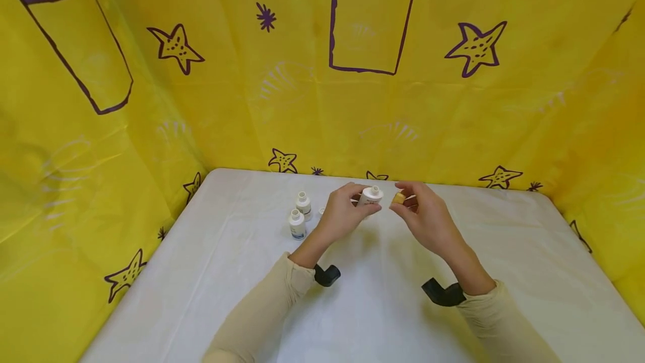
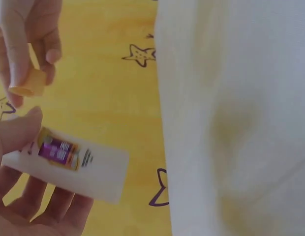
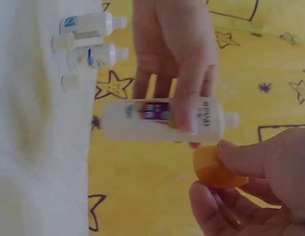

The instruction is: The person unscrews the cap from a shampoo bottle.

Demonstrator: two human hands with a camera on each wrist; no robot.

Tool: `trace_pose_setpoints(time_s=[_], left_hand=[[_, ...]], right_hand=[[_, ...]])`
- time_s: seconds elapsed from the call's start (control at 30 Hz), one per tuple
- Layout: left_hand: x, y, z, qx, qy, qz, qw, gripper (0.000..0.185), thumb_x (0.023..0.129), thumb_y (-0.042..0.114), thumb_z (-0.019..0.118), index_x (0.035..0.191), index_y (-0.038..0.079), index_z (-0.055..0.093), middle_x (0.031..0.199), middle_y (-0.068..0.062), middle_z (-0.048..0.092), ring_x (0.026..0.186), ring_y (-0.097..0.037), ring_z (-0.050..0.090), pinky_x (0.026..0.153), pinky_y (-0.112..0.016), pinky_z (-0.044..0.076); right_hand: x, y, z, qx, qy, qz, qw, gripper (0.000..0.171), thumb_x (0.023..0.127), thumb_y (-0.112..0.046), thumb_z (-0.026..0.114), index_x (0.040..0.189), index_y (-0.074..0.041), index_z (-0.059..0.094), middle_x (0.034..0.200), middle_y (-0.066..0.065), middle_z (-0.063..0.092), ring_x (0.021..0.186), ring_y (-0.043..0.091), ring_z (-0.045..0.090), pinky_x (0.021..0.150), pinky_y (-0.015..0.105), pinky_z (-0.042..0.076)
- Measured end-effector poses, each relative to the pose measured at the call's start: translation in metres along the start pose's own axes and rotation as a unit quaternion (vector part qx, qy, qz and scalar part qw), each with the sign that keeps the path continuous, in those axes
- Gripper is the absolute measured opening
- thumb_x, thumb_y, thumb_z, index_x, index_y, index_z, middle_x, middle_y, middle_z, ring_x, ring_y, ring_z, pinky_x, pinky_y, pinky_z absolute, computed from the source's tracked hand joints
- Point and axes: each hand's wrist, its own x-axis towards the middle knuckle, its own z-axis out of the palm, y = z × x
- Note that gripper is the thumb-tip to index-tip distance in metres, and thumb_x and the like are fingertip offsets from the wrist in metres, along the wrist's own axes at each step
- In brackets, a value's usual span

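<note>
- Right now your left hand [image 1: 342,214] grips a white bottle [image 1: 370,196] above the table, fingers curled round its body and the thumb pressed on the purple label [image 3: 152,111].
- The bottle's neck [image 3: 232,118] is bare and uncapped; in the head view its open top faces upward.
- Your right hand [image 1: 420,212] pinches a small orange cap [image 1: 398,198] between thumb and fingertips, just beside the bottle's open neck but apart from it.
- Both hands hang over the far middle of the white table [image 1: 383,318], clear of its surface.
- To the left of your left hand, two more small white bottles [image 1: 300,214] stand upright on the table, close together, both without caps.
- A small white cap [image 3: 71,82] lies near them on the cloth; the right wrist view shows it beside the bottles.
- Black wrist mounts [image 1: 327,275] sit at both cuffs of your beige sleeves [image 1: 262,312].
- Yellow sheeting with purple stars [image 1: 476,46] walls in the table on three sides.
</note>
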Motion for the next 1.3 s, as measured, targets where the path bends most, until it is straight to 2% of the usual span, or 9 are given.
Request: trace_pose_setpoints(time_s=[0.1, 0.23, 0.4, 0.57, 0.7, 0.9, 1.07, 1.3], left_hand=[[0.013, 0.002, 0.003, -0.020, 0.042, -0.021, 0.9987, 0.037, 0.086, 0.026, 0.083, 0.120, 0.015, 0.074, 0.113, -0.004, 0.072, 0.103, -0.020, 0.069, 0.085, -0.033, 0.059], [0.031, 0.000, 0.010, -0.041, 0.080, -0.062, 0.9941, 0.039, 0.087, 0.025, 0.082, 0.124, 0.015, 0.073, 0.115, -0.006, 0.072, 0.106, -0.023, 0.069, 0.088, -0.038, 0.059], [0.052, -0.011, 0.023, -0.045, 0.107, -0.089, 0.9893, 0.041, 0.088, 0.025, 0.081, 0.126, 0.013, 0.071, 0.118, -0.008, 0.071, 0.109, -0.025, 0.068, 0.091, -0.041, 0.058], [0.065, -0.021, 0.037, -0.051, 0.122, -0.122, 0.9836, 0.039, 0.087, 0.022, 0.082, 0.123, 0.011, 0.073, 0.119, -0.009, 0.073, 0.111, -0.026, 0.069, 0.093, -0.041, 0.059], [0.071, -0.028, 0.044, -0.050, 0.134, -0.154, 0.9777, 0.037, 0.087, 0.022, 0.083, 0.121, 0.011, 0.073, 0.115, -0.009, 0.075, 0.108, -0.026, 0.069, 0.091, -0.040, 0.059], [0.076, -0.035, 0.051, -0.056, 0.135, -0.168, 0.9749, 0.037, 0.088, 0.019, 0.081, 0.122, 0.009, 0.073, 0.116, -0.011, 0.074, 0.108, -0.026, 0.068, 0.093, -0.039, 0.058], [0.076, -0.037, 0.053, -0.061, 0.131, -0.178, 0.9734, 0.038, 0.088, 0.018, 0.081, 0.124, 0.007, 0.072, 0.118, -0.011, 0.073, 0.111, -0.026, 0.067, 0.096, -0.039, 0.058], [0.076, -0.045, 0.056, -0.045, 0.126, -0.177, 0.9751, 0.034, 0.088, 0.017, 0.081, 0.119, 0.007, 0.073, 0.115, -0.011, 0.074, 0.107, -0.025, 0.068, 0.092, -0.038, 0.059]], right_hand=[[0.009, 0.009, 0.005, 0.006, 0.003, 0.005, 1.000, 0.043, 0.092, -0.004, 0.073, 0.132, 0.006, 0.059, 0.111, 0.022, 0.062, 0.096, 0.033, 0.068, 0.086, 0.049, 0.060], [0.022, 0.025, 0.014, 0.022, 0.007, 0.014, 1.000, 0.039, 0.094, -0.002, 0.071, 0.130, 0.008, 0.062, 0.112, 0.024, 0.060, 0.102, 0.036, 0.064, 0.091, 0.051, 0.058], [0.039, 0.049, 0.027, 0.019, 0.008, 0.033, 0.999, 0.035, 0.094, -0.004, 0.070, 0.127, 0.007, 0.065, 0.117, 0.027, 0.063, 0.106, 0.041, 0.065, 0.091, 0.053, 0.058], [0.055, 0.071, 0.039, 0.008, -0.004, 0.089, 0.996, 0.034, 0.096, -0.008, 0.069, 0.127, 0.006, 0.065, 0.124, 0.027, 0.066, 0.104, 0.041, 0.065, 0.088, 0.051, 0.057], [0.065, 0.083, 0.047, 0.006, -0.022, 0.124, 0.992, 0.035, 0.096, -0.009, 0.069, 0.127, 0.006, 0.063, 0.125, 0.027, 0.066, 0.103, 0.039, 0.066, 0.087, 0.048, 0.058], [0.072, 0.097, 0.053, -0.013, -0.068, 0.166, 0.984, 0.036, 0.097, -0.010, 0.068, 0.127, 0.007, 0.059, 0.123, 0.027, 0.064, 0.107, 0.040, 0.063, 0.096, 0.049, 0.056], [0.071, 0.105, 0.055, -0.029, -0.094, 0.175, 0.980, 0.036, 0.096, -0.015, 0.068, 0.123, 0.007, 0.060, 0.120, 0.027, 0.065, 0.105, 0.039, 0.062, 0.098, 0.050, 0.054], [0.073, 0.110, 0.060, -0.040, -0.135, 0.189, 0.972, 0.037, 0.096, -0.019, 0.067, 0.123, 0.005, 0.060, 0.121, 0.027, 0.065, 0.107, 0.039, 0.060, 0.102, 0.052, 0.050]])
